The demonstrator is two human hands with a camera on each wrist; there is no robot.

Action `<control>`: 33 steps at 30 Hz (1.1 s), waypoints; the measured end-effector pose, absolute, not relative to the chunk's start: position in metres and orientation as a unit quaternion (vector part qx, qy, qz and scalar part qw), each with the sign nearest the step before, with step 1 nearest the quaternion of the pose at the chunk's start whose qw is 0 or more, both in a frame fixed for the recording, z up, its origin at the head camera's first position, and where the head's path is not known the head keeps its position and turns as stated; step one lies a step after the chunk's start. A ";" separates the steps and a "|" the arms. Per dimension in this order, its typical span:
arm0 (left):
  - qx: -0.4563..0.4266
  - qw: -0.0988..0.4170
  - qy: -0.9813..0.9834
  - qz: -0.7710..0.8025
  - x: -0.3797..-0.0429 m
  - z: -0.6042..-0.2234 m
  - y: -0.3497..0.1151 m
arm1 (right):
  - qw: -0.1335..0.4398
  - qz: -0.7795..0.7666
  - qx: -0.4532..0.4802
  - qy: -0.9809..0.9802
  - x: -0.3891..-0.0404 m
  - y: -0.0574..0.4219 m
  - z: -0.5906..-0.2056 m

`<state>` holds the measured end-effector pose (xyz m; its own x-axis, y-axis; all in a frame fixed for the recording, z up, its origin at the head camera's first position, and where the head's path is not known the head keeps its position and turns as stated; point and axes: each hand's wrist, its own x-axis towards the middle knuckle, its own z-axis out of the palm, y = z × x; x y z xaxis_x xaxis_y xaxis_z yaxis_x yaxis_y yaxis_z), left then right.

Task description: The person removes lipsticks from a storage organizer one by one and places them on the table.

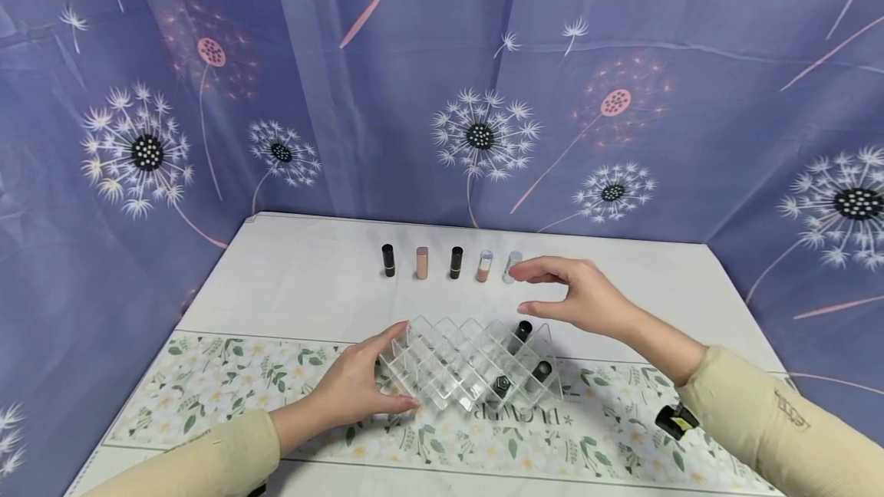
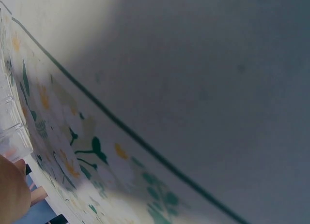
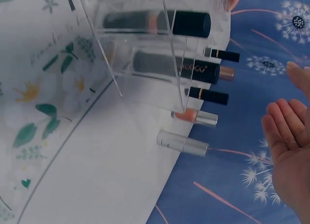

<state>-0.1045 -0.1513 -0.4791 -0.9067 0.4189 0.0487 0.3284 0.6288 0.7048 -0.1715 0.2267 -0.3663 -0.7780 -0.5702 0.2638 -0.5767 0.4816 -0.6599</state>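
My left hand (image 1: 352,382) grips the left end of a clear acrylic lipstick organizer (image 1: 449,391), thumb at the front and fingers at the back. Three black-capped lipsticks, one of them a ribbed-top tube (image 1: 501,386), stand in slots at its right end. Beyond it, my right hand (image 1: 587,294) hovers with thumb and fingers apart and nothing between them. Its fingertips overlap a silver lipstick (image 1: 512,265) in the head view; the right wrist view shows this silver tube (image 3: 181,142) apart from the hand.
Left of the silver tube, a row holds a pink lipstick with a clear cap (image 1: 484,266), a black lipstick (image 1: 456,262), a rose-gold one (image 1: 422,263) and another black one (image 1: 389,260). A floral strip (image 1: 228,382) crosses the white table; a blue dandelion curtain (image 1: 387,136) hangs behind.
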 end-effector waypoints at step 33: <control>0.208 0.057 0.904 0.370 -0.104 -0.479 -0.150 | -0.049 0.331 0.403 -0.852 -0.113 0.210 -0.407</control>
<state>-0.1044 -0.1503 -0.4790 -0.9073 0.4172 0.0517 0.3335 0.6395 0.6927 -0.1127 0.2098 -0.4072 -0.6704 -0.7190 0.1833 -0.6537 0.4555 -0.6043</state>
